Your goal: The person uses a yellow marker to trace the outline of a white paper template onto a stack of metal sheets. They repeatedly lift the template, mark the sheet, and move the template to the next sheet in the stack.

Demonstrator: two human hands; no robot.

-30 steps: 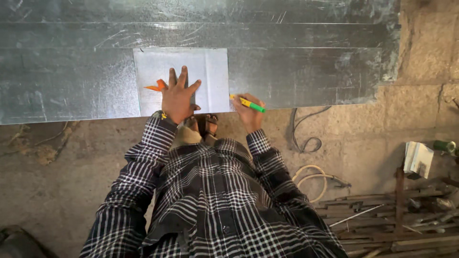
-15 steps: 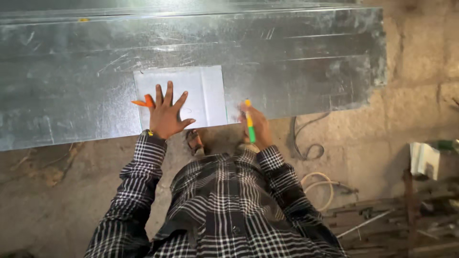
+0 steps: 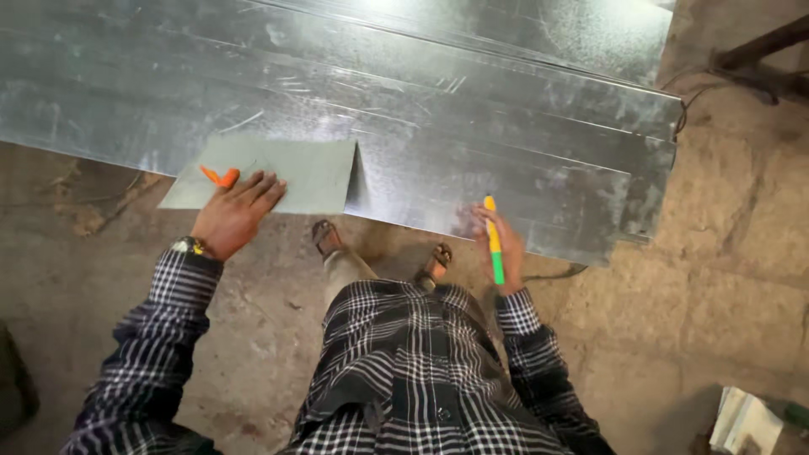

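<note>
**Hands at the edge of the sheet metal**

The left hand (image 3: 236,212) lies flat, fingers loosely spread, on a small grey metal template (image 3: 295,173) beside an orange marker (image 3: 219,176). The right hand (image 3: 499,244) is closed around a yellow-green pen (image 3: 494,240) at the near edge of the galvanized sheet (image 3: 421,93) lying on the floor (image 3: 733,253).

The big metal sheet (image 3: 472,109) is silver-grey with a dull shine and pale scratches. The small sheet (image 3: 295,173) on it is a flatter grey-green. The marker (image 3: 494,240) is yellow at the top and green at the bottom. The orange piece (image 3: 220,176) beside the left hand (image 3: 236,215) is bright. The shirt (image 3: 404,371) has a black and white check pattern. The floor (image 3: 742,253) is brown-grey concrete with dark stains.
</note>
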